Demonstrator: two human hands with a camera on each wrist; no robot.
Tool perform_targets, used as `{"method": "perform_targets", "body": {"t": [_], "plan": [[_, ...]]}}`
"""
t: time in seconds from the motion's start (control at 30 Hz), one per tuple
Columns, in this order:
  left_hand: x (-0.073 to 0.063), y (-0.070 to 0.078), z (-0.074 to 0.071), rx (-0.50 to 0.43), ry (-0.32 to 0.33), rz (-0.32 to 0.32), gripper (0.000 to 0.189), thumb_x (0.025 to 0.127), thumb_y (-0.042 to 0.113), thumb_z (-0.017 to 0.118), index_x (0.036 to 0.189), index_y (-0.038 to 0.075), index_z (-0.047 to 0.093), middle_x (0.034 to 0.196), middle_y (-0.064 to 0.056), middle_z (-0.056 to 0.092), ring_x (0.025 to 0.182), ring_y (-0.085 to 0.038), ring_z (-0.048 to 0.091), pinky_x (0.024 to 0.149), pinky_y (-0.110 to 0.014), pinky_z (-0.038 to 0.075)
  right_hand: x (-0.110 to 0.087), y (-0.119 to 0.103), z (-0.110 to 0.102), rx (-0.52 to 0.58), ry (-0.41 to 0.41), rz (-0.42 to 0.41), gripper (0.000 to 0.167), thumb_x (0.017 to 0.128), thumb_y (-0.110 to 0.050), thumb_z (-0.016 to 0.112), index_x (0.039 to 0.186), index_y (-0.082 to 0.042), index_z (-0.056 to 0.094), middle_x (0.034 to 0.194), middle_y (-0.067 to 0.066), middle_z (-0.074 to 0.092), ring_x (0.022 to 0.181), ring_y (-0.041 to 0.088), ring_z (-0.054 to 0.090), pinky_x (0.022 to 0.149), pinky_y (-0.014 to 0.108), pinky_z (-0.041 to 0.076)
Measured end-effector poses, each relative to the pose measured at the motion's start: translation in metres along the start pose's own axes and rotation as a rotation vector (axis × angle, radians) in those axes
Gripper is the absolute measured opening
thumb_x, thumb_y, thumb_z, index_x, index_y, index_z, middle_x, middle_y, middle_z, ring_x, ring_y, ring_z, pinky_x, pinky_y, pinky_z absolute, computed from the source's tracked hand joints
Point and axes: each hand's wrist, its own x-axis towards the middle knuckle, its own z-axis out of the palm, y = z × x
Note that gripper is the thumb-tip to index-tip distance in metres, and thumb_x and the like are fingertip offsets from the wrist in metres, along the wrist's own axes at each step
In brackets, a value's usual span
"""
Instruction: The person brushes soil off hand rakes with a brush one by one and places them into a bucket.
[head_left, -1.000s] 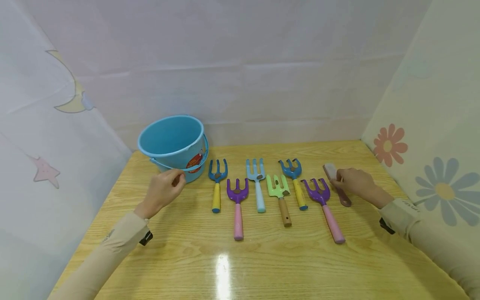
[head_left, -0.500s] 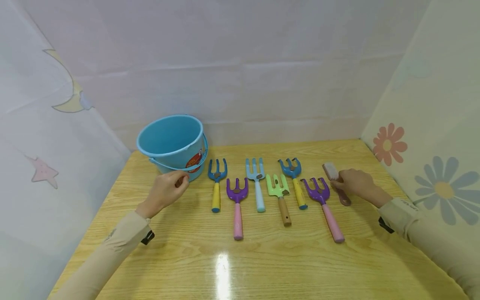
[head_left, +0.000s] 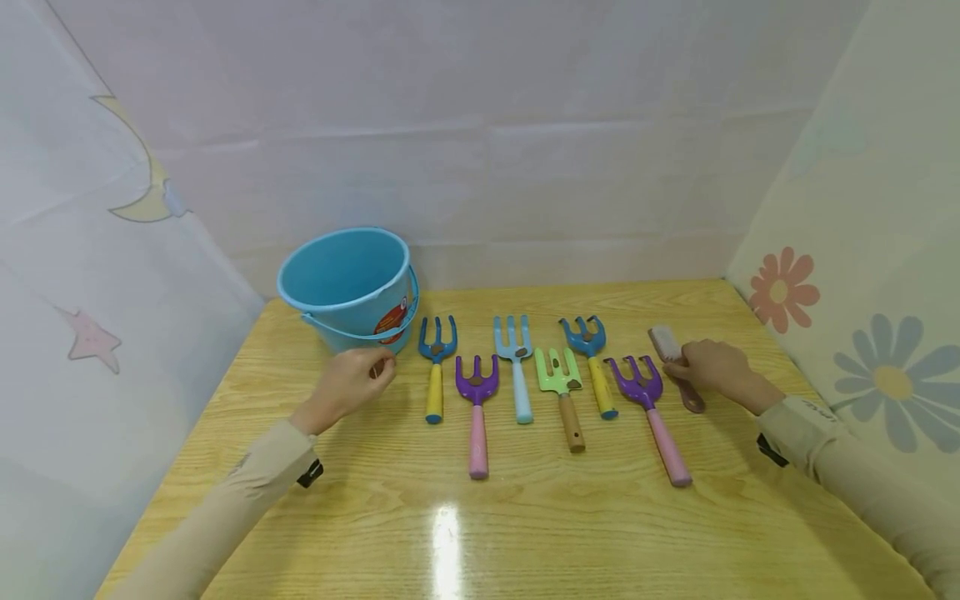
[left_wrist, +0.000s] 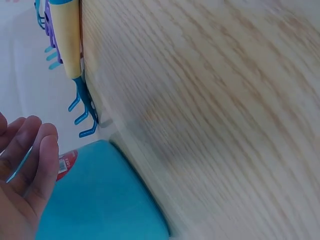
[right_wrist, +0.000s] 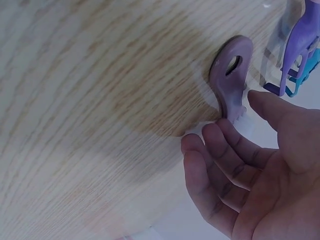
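My right hand is at a brown brush with pale bristles, lying at the right of the row. In the right wrist view the thumb and fingertips pinch the neck of its handle; the bristle end is hidden behind the fingers. My left hand, fingers loosely curled and holding nothing, hovers in front of the light blue bucket. Nearest to it on the right is a blue hand fork with a yellow handle, whose tines also show in the left wrist view.
Between the hands lie several garden forks and rakes with brown spots: a purple fork, a light blue fork, a green fork, a blue rake and a purple rake. Printed cloth walls surround the wooden table.
My left hand has drifted right, toward the blue fork, still holding nothing. The right hand stays at the brush, and the tools keep their places.
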Motion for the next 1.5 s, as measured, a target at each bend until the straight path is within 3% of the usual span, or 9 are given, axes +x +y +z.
{"method": "perform_targets", "body": {"t": [0.17, 0.43, 0.77, 1.2, 1.5], "plan": [[0.003, 0.005, 0.006, -0.061, -0.072, -0.075, 0.015, 0.092, 0.008, 0.058, 0.092, 0.002, 0.072, 0.073, 0.003, 0.064, 0.064, -0.009, 0.058, 0.060, -0.030, 0.050, -0.001, -0.001, 0.000, 0.005, -0.012, -0.005, 0.041, 0.098, -0.033, 0.058, 0.063, -0.014, 0.049, 0.057, -0.002, 0.045, 0.051, 0.012, 0.033, 0.046, 0.028, 0.028], [0.005, 0.010, 0.017, -0.074, -0.150, -0.147, 0.018, 0.094, 0.010, 0.058, 0.096, -0.001, 0.072, 0.075, 0.000, 0.067, 0.063, -0.009, 0.060, 0.061, -0.031, 0.052, -0.003, -0.005, -0.003, 0.007, -0.030, -0.013, 0.037, 0.098, -0.030, 0.059, 0.066, -0.013, 0.049, 0.060, -0.001, 0.047, 0.052, 0.013, 0.037, 0.047, 0.028, 0.030], [0.007, 0.012, 0.029, -0.023, -0.229, -0.232, 0.018, 0.095, 0.015, 0.057, 0.097, 0.004, 0.071, 0.067, 0.004, 0.059, 0.056, -0.006, 0.051, 0.055, -0.028, 0.047, -0.002, -0.004, -0.001, 0.014, -0.040, -0.025, 0.036, 0.099, -0.026, 0.058, 0.067, -0.011, 0.053, 0.060, -0.001, 0.048, 0.051, 0.012, 0.039, 0.047, 0.028, 0.032], [0.004, 0.011, 0.041, -0.022, -0.259, -0.292, 0.017, 0.095, 0.018, 0.061, 0.099, 0.005, 0.069, 0.065, 0.005, 0.058, 0.053, -0.008, 0.050, 0.052, -0.029, 0.045, 0.003, 0.004, 0.000, 0.078, -0.040, -0.080, 0.043, 0.096, -0.024, 0.061, 0.055, -0.012, 0.052, 0.049, -0.008, 0.037, 0.045, 0.006, 0.032, 0.045, 0.023, 0.027], [0.007, 0.013, 0.046, -0.079, -0.284, -0.337, 0.023, 0.098, 0.022, 0.056, 0.102, 0.003, 0.068, 0.067, 0.003, 0.060, 0.050, -0.008, 0.049, 0.050, -0.028, 0.043, 0.006, 0.010, 0.000, 0.105, -0.039, -0.073, 0.045, 0.093, -0.027, 0.063, 0.052, -0.014, 0.050, 0.045, -0.010, 0.035, 0.043, 0.006, 0.031, 0.043, 0.023, 0.027]]}}
